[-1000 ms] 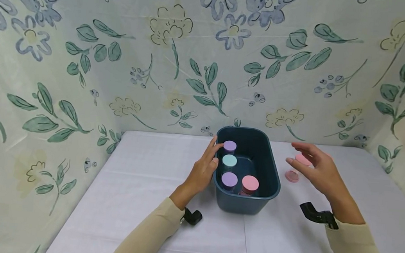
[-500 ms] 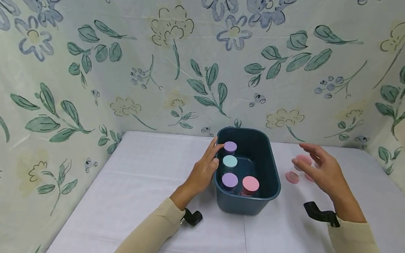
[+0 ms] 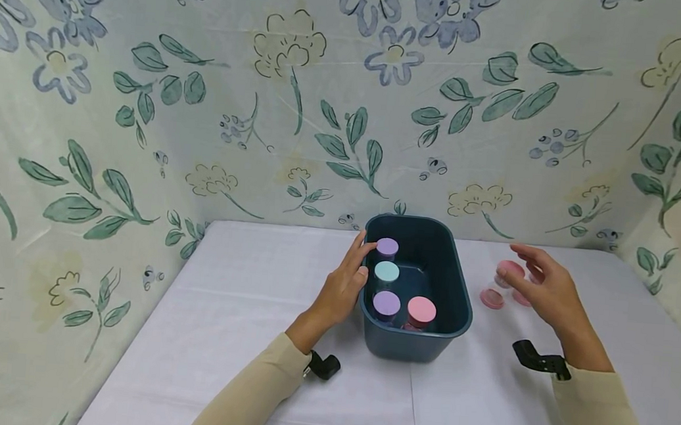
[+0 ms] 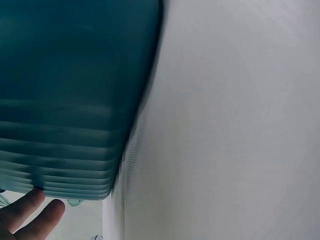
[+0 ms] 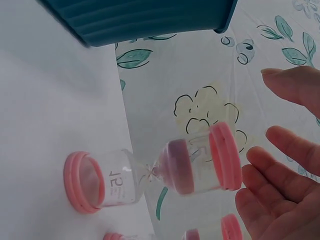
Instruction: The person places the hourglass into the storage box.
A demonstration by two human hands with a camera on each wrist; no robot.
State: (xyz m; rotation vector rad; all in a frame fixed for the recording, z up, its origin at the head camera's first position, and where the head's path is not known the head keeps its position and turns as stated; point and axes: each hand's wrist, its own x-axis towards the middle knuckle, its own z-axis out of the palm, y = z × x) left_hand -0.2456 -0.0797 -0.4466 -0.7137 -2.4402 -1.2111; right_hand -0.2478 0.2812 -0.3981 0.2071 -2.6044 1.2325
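A dark blue plastic bin (image 3: 402,345) stands on the table. My left hand (image 3: 342,288) rests against its left side, fingertips at the rim; in the left wrist view two fingers (image 4: 47,220) show near the bin's ribbed wall (image 4: 65,165). My right hand (image 3: 551,290) is at an hourglass timer (image 5: 177,165) with pink caps, standing upright to the right of the bin. The fingers and thumb are spread apart beside its top cap (image 5: 227,157), not closed round it. The timer bears a printed 15 and has pinkish sand in its upper bulb.
Inside the bin stand several capped timers: two purple (image 3: 386,303), one teal (image 3: 386,272) and one pink (image 3: 421,310). A second pink-capped timer (image 5: 231,235) stands close to the first. A floral cloth (image 3: 348,108) hangs behind the white table (image 3: 265,266).
My right hand has moved slightly right, and its thumb now overlaps the timer's top cap in the head view. The second timer's base has come into sight. The left hand stays at the bin.
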